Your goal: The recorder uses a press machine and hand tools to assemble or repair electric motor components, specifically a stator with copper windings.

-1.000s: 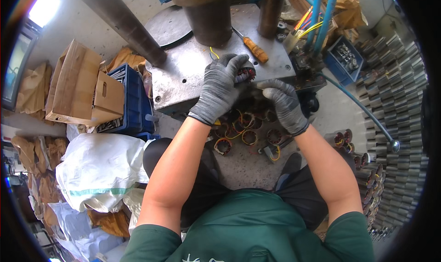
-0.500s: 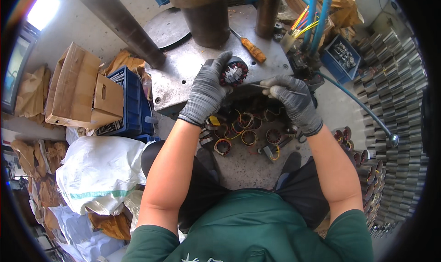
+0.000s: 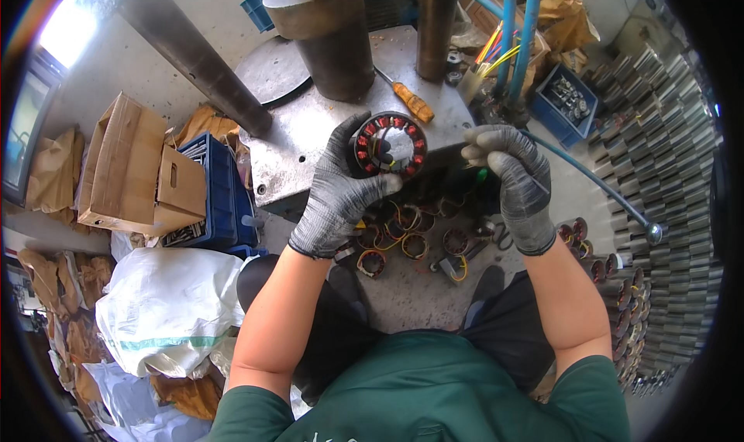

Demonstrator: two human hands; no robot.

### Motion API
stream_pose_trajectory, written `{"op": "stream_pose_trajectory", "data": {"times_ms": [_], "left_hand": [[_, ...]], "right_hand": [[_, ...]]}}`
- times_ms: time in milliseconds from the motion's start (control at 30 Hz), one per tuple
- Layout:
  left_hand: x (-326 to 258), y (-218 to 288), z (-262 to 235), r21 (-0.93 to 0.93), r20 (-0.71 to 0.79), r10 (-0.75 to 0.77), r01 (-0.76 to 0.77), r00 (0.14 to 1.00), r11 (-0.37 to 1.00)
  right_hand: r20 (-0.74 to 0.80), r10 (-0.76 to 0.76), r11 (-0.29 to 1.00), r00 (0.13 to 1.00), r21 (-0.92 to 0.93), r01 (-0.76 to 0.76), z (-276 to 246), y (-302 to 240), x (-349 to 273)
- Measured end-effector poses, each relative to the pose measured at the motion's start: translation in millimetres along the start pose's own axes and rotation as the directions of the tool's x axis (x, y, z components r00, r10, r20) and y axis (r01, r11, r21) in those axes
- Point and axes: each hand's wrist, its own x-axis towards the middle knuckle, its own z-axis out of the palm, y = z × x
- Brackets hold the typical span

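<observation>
Left hand (image 3: 339,198) of mine gripping a round motor coil (image 3: 390,144), right hand (image 3: 515,180) closed, pinching something too small to tell, above the metal plate (image 3: 302,144).

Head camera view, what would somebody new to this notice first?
First the round stator ringed with red windings, held up by the gloved left hand at the centre, above the metal press table. The gloved right hand sits beside it. Then the heap of wound stators on the floor between the knees, and rows of metal cylinders at right.
</observation>
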Motion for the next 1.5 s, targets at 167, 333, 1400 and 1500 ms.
{"op": "stream_pose_trajectory", "data": {"times_ms": [167, 333, 1400, 1500], "left_hand": [[-8.1, 8.0, 10.2, -0.01, 0.043, 0.0, 0.001, 0.999, 1.0], [-9.9, 5.3, 13.4, -0.054, 0.058, -0.009, 0.012, 0.998, 0.998], [-21.9, 5.2, 21.1, 0.181, 0.171, 0.118, -0.149, 0.978, 0.972], [-21.6, 9.0, 16.2, 0.092, 0.067, 0.078, -0.084, 0.995, 0.992]], "right_hand": [[0.089, 0.054, 0.989, 0.995, -0.142, -0.041, 3.6, -3.0, -2.0], [0.095, 0.263, 0.956, 0.96, -0.156, -0.247, 11.1, 1.5, -5.9], [0.235, 0.481, 0.847, 0.845, 0.126, -0.517, 20.4, 4.3, 2.7], [0.178, 0.456, 0.878, 0.872, 0.067, -0.473, 22.7, 0.9, 5.5]]}}
